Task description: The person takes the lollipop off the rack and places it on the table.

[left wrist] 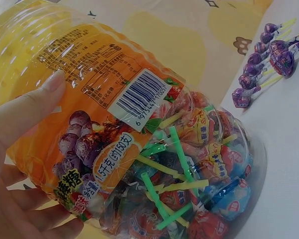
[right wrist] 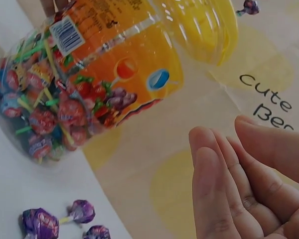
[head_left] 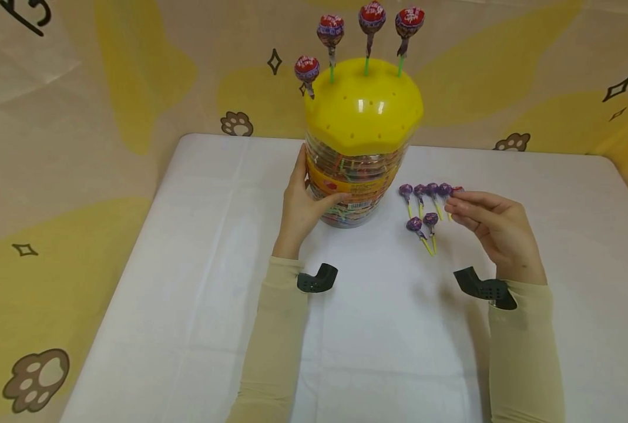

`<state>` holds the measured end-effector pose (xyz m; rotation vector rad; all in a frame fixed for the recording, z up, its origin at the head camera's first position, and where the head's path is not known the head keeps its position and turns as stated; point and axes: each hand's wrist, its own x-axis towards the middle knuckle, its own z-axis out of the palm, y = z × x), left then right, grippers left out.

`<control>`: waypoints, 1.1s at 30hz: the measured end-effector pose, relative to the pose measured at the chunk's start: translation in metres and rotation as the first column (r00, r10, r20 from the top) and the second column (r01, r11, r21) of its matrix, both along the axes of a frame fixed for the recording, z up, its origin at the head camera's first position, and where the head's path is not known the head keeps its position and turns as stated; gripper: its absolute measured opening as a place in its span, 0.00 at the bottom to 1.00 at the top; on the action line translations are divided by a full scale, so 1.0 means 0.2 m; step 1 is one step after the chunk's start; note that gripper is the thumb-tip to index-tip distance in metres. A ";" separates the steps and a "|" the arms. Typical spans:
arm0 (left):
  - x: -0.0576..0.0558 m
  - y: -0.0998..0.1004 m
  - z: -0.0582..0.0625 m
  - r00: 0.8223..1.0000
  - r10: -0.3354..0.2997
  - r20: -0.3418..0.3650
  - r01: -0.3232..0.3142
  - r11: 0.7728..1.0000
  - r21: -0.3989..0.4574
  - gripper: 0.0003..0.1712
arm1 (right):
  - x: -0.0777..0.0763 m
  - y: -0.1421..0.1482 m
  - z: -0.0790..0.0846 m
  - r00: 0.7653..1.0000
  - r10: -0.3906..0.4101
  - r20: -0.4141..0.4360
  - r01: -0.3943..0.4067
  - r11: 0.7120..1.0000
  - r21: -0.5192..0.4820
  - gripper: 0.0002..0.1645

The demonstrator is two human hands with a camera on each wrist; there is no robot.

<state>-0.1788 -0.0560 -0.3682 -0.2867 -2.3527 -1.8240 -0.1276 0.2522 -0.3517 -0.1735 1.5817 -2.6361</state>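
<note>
A clear plastic jar of lollipops point(head_left: 372, 187) stands on the table, with an orange label and a domed yellow lid point(head_left: 345, 111) dotted with small holes. My left hand point(head_left: 304, 211) grips its left side, the thumb lying across the label point(left wrist: 124, 107). Several red-and-purple wrapped lollipops point(head_left: 331, 29) stand upright along the lid's far and left edge, on green sticks where these show. To the right of the jar, purple lollipops point(head_left: 414, 224) with yellow sticks lie in two rows. Over their right end is my right hand point(head_left: 499, 226); its thumb and fingertips are apart, holding nothing in the right wrist view.
The table point(head_left: 213, 264) has a white cover. Behind it and at the left hangs a beige and yellow cloth point(head_left: 477, 76) with paw prints. A dark wrist mount point(head_left: 318, 278) sits on the left sleeve, and another mount point(head_left: 485, 288) on the right.
</note>
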 end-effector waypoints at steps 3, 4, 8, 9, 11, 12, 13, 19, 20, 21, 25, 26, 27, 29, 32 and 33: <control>0.00 0.00 0.00 1.000 0.001 0.001 -0.001 1.000 -0.005 0.59 | 0.01 -0.02 0.02 0.999 0.000 -0.034 0.000 1.000 0.012 0.13; 0.00 0.00 0.00 1.000 0.002 0.001 -0.002 1.000 -0.008 0.59 | 0.01 -0.02 0.03 0.999 0.000 -0.040 0.001 1.000 0.007 0.13; 0.00 0.00 0.00 1.000 0.007 0.008 -0.007 1.000 -0.018 0.59 | 0.02 -0.05 0.06 0.997 0.015 -0.074 -0.017 0.999 -0.031 0.13; 0.00 0.00 0.01 1.000 0.006 0.009 -0.006 1.000 -0.016 0.59 | 0.02 -0.06 0.07 0.996 0.021 -0.082 -0.025 0.999 -0.048 0.14; 0.00 0.00 0.01 1.000 0.005 0.010 -0.005 1.000 -0.013 0.60 | 0.02 -0.08 0.09 0.995 0.030 -0.098 -0.037 0.997 -0.070 0.14; 0.01 0.00 0.01 1.000 0.004 0.012 -0.004 1.000 -0.011 0.60 | 0.02 -0.09 0.10 0.994 0.033 -0.105 -0.041 0.996 -0.078 0.14; 0.01 0.00 0.01 1.000 0.003 0.012 -0.003 1.000 -0.011 0.60 | 0.02 -0.10 0.11 0.993 0.034 -0.110 -0.043 0.996 -0.083 0.14; 0.01 0.00 0.02 1.000 0.004 0.017 -0.004 1.000 -0.021 0.60 | 0.01 -0.18 0.18 0.986 0.052 -0.156 -0.065 0.995 -0.078 0.14; 0.01 0.00 0.02 1.000 0.005 0.017 -0.005 1.000 -0.020 0.60 | 0.00 -0.20 0.19 0.985 0.056 -0.165 -0.068 0.995 -0.072 0.14; 0.01 0.00 0.02 1.000 0.006 0.017 -0.006 1.000 -0.021 0.60 | 0.00 -0.21 0.20 0.983 0.058 -0.174 -0.069 0.996 -0.060 0.14; 0.01 0.00 0.02 1.000 0.008 0.013 -0.008 1.000 -0.025 0.60 | -0.01 -0.26 0.25 0.980 0.056 -0.193 -0.064 0.997 -0.034 0.13; 0.01 0.00 0.02 1.000 0.007 0.012 -0.007 1.000 -0.025 0.60 | -0.02 -0.28 0.26 0.979 0.055 -0.197 -0.062 0.998 -0.028 0.13; 0.01 0.00 0.02 1.000 0.007 0.010 -0.007 1.000 -0.025 0.60 | -0.02 -0.29 0.28 0.979 0.051 -0.199 -0.056 0.998 -0.021 0.13; 0.01 0.00 0.01 1.000 0.005 0.003 -0.005 1.000 -0.025 0.60 | -0.03 -0.31 0.30 0.979 0.046 -0.200 -0.050 0.999 -0.018 0.12; 0.01 -0.01 0.01 1.000 0.002 -0.008 -0.002 1.000 -0.023 0.60 | -0.03 -0.34 0.32 0.977 0.042 -0.211 -0.044 0.999 -0.004 0.12; 0.01 -0.01 0.01 1.000 0.002 -0.011 -0.002 1.000 -0.023 0.60 | -0.03 -0.35 0.33 0.976 0.043 -0.215 -0.044 0.999 -0.002 0.12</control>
